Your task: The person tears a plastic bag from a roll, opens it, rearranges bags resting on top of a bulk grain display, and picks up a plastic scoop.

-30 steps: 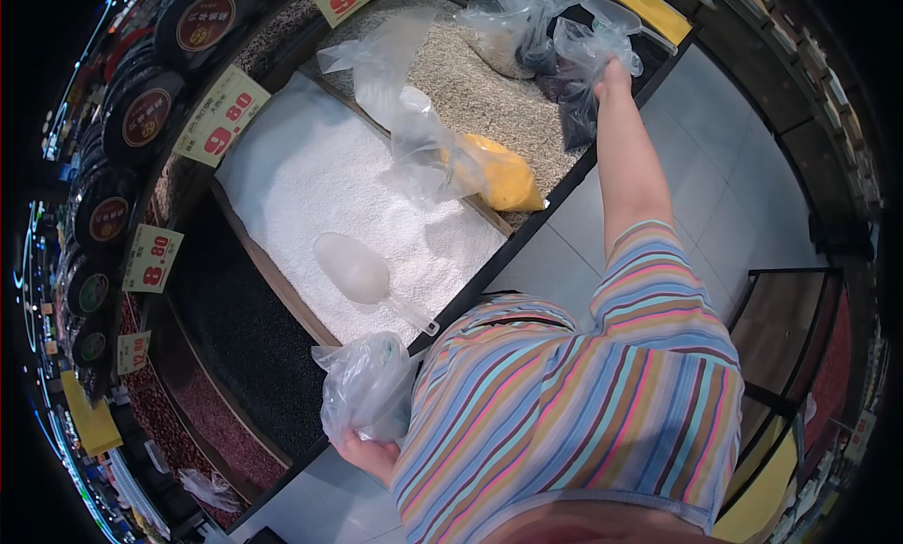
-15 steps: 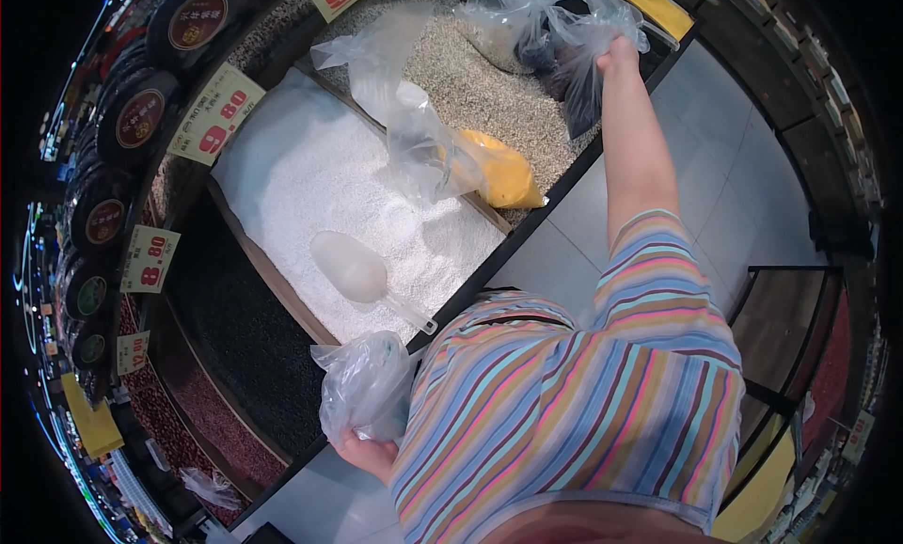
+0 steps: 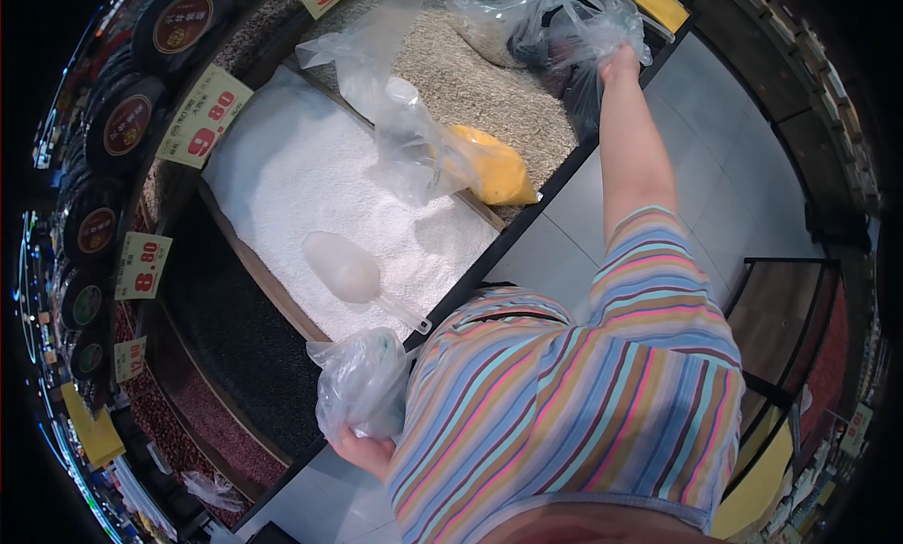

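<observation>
My left hand [image 3: 362, 450] is closed on a crumpled clear plastic bag [image 3: 362, 379] at the near edge of the bins. My right hand [image 3: 619, 64] reaches to the far right and grips the gathered top of another clear bag [image 3: 588, 41]; what is inside that one is hard to make out. Beside it, a clear bag with grain [image 3: 494, 31] rests on the beige grain [image 3: 461, 83]. A bag of yellow grain [image 3: 499, 168] lies across the wooden divider. The clear scoop [image 3: 348, 269] sits on the white grain [image 3: 273, 177], its handle towards the front edge.
Black grain [image 3: 235, 309] and dark red grain [image 3: 212, 412] fill bins at the left. Price signs [image 3: 205, 116] and round dark lids [image 3: 127, 126] line the back. A shelf rack [image 3: 776, 323] stands on the right, beyond the tiled floor [image 3: 696, 140].
The right hand's bag has moved slightly up and right, its lower part less visible below the hand. The view has shifted a little. The left hand keeps its hold.
</observation>
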Motion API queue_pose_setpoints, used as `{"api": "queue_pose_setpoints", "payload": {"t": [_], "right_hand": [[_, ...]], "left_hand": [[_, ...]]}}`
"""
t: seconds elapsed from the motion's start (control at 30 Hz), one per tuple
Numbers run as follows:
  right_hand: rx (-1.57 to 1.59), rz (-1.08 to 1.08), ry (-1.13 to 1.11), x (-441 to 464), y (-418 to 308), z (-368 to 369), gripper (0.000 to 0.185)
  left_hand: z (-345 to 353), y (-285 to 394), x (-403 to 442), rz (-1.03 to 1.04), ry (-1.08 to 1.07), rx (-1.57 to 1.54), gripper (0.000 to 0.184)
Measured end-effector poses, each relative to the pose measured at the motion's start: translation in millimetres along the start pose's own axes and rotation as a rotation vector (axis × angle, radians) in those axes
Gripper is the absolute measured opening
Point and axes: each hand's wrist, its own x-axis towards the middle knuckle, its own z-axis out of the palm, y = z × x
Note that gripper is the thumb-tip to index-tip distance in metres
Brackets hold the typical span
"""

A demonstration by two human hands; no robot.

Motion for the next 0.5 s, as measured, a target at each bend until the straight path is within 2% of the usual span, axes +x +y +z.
{"api": "queue_pose_setpoints", "payload": {"t": [0.07,0.17,0.27,0.37,0.47,0.5], "right_hand": [[0.064,0.018,-0.012,1.2,6.8,-10.9,0.032],[-0.001,0.094,-0.006,-20.9,0.2,-2.4,0.036],[-0.462,-0.060,0.049,-16.9,1.4,-16.6,0.044],[-0.809,-0.253,-0.084,-66.5,-17.5,-5.9,0.060],[-1.099,0.011,-0.085,-97.0,-30.9,-9.9,0.073],[-1.179,-0.064,-0.093,-96.8,-26.1,-18.1,0.075]], "left_hand": [[4.1,1.9,-1.5,-0.002,0.006,0.000,0.039],[3.6,1.1,-1.0,-0.003,0.008,-0.014,0.039],[0.6,-3.1,2.7,0.009,-0.004,-0.023,0.038],[-0.7,-3.6,2.5,0.012,-0.011,-0.025,0.038],[-1.7,-4.2,2.2,0.008,-0.020,-0.025,0.037],[-1.9,-4.4,2.0,0.007,-0.025,-0.024,0.037]]}}
